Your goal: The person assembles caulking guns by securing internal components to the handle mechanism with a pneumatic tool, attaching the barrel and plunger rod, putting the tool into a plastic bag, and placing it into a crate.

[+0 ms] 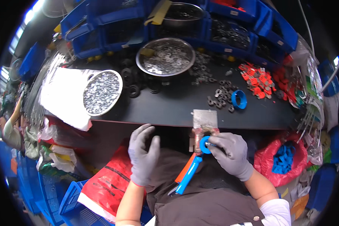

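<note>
Can see unreadable labels (234, 12) on blue bins (118, 18), metal pieces (166, 57) in steel bowl (165, 74). Pinches blue ring (202, 145) with right hand (232, 153), holds left hand (143, 152) spread apart.

bins (120, 32): row along back of bench (158, 107)
centre bowl (165, 75): before bins, washers (167, 58) inside
left bowl (121, 89): on sheet (60, 98), left of centre bowl
loose rings (133, 91): between the two bowls
small parts (223, 95): right of centre bowl, nearer front edge
band (244, 100): just right of small parts
clip pile (257, 80): right of and behind band
fixture (205, 118): on bench's front edge
disc (203, 144): at near end of fixture
right hand (229, 152): right of fixture, fingertips at disc
left hand (143, 150): left of fixture, well apart
handles (189, 175): before fixture, over lap (199, 203)
bag (262, 164): right, below bench, parts (284, 158) inside
</note>
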The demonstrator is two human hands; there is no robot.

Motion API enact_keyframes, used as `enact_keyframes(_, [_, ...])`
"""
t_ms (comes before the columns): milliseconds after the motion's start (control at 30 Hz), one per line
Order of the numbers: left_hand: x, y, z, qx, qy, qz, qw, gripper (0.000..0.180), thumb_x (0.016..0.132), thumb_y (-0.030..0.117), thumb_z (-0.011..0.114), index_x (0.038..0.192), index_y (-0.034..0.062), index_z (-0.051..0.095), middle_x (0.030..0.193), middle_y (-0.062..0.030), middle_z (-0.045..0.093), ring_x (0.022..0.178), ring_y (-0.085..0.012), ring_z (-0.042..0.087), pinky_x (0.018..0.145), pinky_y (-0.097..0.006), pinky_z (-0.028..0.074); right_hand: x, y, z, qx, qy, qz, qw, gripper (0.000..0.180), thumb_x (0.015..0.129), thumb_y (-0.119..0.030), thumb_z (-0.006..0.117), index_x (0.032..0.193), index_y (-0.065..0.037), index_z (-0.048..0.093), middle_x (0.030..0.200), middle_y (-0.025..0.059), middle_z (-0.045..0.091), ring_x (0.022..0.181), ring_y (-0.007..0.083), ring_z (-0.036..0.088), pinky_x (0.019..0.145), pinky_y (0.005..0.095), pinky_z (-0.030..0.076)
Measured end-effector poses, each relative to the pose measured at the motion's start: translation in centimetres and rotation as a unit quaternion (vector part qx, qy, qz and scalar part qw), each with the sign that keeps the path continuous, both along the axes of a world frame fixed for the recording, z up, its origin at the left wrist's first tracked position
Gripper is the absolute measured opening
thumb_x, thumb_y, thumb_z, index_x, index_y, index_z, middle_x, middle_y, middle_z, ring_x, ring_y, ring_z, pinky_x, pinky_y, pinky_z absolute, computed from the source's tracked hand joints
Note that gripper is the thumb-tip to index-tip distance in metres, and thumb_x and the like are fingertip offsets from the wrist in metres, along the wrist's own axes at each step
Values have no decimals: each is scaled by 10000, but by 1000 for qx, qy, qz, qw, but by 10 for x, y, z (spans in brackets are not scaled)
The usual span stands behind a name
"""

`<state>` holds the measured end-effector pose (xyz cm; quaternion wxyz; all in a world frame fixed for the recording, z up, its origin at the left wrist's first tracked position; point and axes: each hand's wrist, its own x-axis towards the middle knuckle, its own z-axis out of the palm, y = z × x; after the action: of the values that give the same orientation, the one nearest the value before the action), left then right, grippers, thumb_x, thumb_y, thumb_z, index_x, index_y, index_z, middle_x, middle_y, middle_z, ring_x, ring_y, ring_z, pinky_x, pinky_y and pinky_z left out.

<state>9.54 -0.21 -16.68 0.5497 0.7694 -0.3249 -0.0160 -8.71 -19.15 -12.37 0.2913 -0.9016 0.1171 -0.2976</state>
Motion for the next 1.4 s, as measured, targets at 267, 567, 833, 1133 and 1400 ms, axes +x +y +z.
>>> enact_keyframes(267, [61, -61, 8, 111, -231, -2, 967, 318, 846, 90, 683, 1153, 11, 659, 1213, -208, 590, 1095, -361, 587, 929, -411, 480, 5, 6, 5, -117, 100, 15, 988, 262, 754, -232, 765, 999, -143, 738, 863, 28, 612, 799, 230, 583, 644, 397, 423])
enact_keyframes(567, [86, -77, -12, 185, -254, 31, 949, 167, 796, 142, 744, 919, 56, 671, 972, -115, 649, 907, -265, 613, 805, -371, 497, -11, -85, -9, -46, -13, -202, 978, 411, 824, -132, 685, 1225, -57, 636, 1219, 162, 609, 887, 289, 650, 775, 361, 529])
enact_keyframes(833, [-45, -72, 50, 63, -129, -287, 947, 521, 680, 161, 768, 1178, 80, 638, 993, -130, 621, 930, -325, 592, 837, -431, 492, -9, -109, -61, -80, -45, -206, 974, 254, 807, -56, 675, 1059, -58, 710, 1007, 124, 694, 919, 322, 655, 828, 396, 517])
enact_keyframes(1133, [-42, -67, 23, 138, -136, -265, 945, 1002, 571, 371, 869, 1373, -45, 436, 1273, -219, 513, 1149, -401, 510, 1000, -491, 388, -33, -34, 17, -23, -27, 26, 999, 247, 758, -71, 700, 995, -138, 722, 941, 53, 681, 849, 249, 655, 726, 381, 513])
enact_keyframes(1400, [-35, -79, 31, 103, -121, -329, 931, 761, 562, 375, 884, 1180, 39, 593, 1210, -176, 578, 1119, -391, 548, 983, -505, 417, -12, -48, 23, 58, 44, 222, 972, 251, 784, -104, 666, 1034, -101, 679, 997, 102, 667, 852, 324, 656, 723, 429, 528])
